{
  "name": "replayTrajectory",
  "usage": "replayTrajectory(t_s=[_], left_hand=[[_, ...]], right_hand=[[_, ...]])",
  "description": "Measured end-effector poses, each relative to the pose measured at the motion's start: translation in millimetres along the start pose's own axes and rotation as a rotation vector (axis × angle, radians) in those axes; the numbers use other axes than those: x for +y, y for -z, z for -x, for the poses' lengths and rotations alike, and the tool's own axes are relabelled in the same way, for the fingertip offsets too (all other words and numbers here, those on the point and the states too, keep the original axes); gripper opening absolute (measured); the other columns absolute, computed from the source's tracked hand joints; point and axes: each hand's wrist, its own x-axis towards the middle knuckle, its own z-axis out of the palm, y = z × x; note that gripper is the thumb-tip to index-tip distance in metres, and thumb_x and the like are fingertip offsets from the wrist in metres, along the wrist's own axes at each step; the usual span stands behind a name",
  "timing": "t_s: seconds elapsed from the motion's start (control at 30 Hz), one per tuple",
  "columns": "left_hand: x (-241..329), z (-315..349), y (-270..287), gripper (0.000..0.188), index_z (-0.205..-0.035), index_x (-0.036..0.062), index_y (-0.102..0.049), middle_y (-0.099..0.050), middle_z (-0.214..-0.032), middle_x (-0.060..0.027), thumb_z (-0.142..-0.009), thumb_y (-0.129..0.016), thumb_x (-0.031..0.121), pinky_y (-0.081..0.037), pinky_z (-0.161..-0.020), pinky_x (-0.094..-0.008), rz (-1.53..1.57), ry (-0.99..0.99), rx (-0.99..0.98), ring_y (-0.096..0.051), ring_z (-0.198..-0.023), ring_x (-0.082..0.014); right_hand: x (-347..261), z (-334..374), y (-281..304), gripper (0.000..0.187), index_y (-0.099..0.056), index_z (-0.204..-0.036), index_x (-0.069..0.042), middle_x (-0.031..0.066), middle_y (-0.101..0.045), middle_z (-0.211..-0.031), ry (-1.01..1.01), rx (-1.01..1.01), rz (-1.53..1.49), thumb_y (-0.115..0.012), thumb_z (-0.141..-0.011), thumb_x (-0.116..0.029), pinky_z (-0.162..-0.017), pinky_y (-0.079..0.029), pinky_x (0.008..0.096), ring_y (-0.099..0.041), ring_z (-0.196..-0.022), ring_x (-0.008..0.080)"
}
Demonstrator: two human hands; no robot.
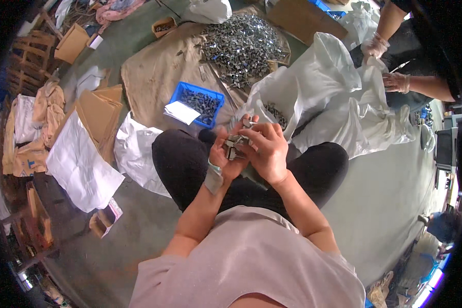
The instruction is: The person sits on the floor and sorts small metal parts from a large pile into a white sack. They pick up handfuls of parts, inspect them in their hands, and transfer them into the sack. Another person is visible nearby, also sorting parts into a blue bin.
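Note:
Over my lap, my left hand (225, 165) is curled round several small shiny metal parts (233, 146), which look like bent clips or brackets. A pale band or cloth wraps its wrist. My right hand (269, 154) touches the same cluster from the other side, with thumb and fingers closed on one metal part; the fingers partly hide it. Just beyond my hands is a blue plastic crate (219, 107) of small dark metal parts, with white paper (181, 112) lying across its near edge. An open white sack (323, 77) beside my right hand has similar parts in its mouth.
A large heap of metal parts (244, 46) lies on a brown cloth (149, 77) ahead. At right, a co-worker's gloved hands (390, 82) hold white sacking. Flattened cardboard (100, 115) and white sheets (82, 164) lie at left. My crossed legs (177, 159) frame the work.

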Motion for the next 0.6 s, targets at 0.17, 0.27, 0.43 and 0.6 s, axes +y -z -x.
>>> replayTrajectory(t_s=[0.17, 0.27, 0.43, 0.6], left_hand=[[0.2, 10.5, 9.9, 0.045, -0.126, 0.0055, -0.048, -0.055, -0.121, -0.0122, -0.095, -0.039, 0.037, -0.039, -0.100, -0.0451, 0.049, 0.134, 0.088, -0.052, -0.114, -0.0277], [4.1, 17.0, 29.4, 0.046, -0.128, 0.0060, -0.047, -0.055, -0.123, -0.0112, -0.096, -0.036, 0.037, -0.040, -0.097, -0.0458, 0.022, 0.140, 0.130, -0.053, -0.113, -0.0264], [1.8, 17.1, 29.0, 0.049, -0.133, 0.0075, -0.043, -0.051, -0.129, -0.0098, -0.096, -0.036, 0.038, -0.040, -0.096, -0.0462, 0.076, 0.112, 0.139, -0.052, -0.114, -0.0258], [-0.3, 13.8, 7.9, 0.054, -0.137, 0.0083, -0.038, -0.040, -0.141, -0.0092, -0.094, -0.038, 0.040, -0.040, -0.097, -0.0442, 0.031, 0.078, 0.189, -0.044, -0.124, -0.0254]], right_hand=[[3.6, -2.3, -2.6, 0.014, -0.069, -0.083, -0.014, 0.0074, -0.057, -0.099, -0.080, -0.065, 0.045, -0.068, -0.071, -0.019, -0.081, -0.039, 0.0430, -0.050, -0.093, 0.0309], [8.6, -3.6, -4.2, 0.013, -0.069, -0.083, -0.014, 0.0080, -0.057, -0.099, -0.074, -0.093, 0.110, -0.068, -0.071, -0.019, -0.081, -0.039, 0.0431, -0.051, -0.093, 0.0306], [13.2, 6.2, -5.3, 0.017, -0.069, -0.085, -0.014, 0.0074, -0.059, -0.097, -0.150, -0.042, -0.057, -0.072, -0.068, -0.017, -0.080, -0.042, 0.0421, -0.052, -0.092, 0.0299], [9.0, 23.4, 6.8, 0.029, -0.070, -0.088, -0.014, 0.0058, -0.059, -0.096, -0.084, -0.049, -0.006, -0.075, -0.061, -0.006, -0.081, -0.044, 0.0389, -0.052, -0.091, 0.0280]])
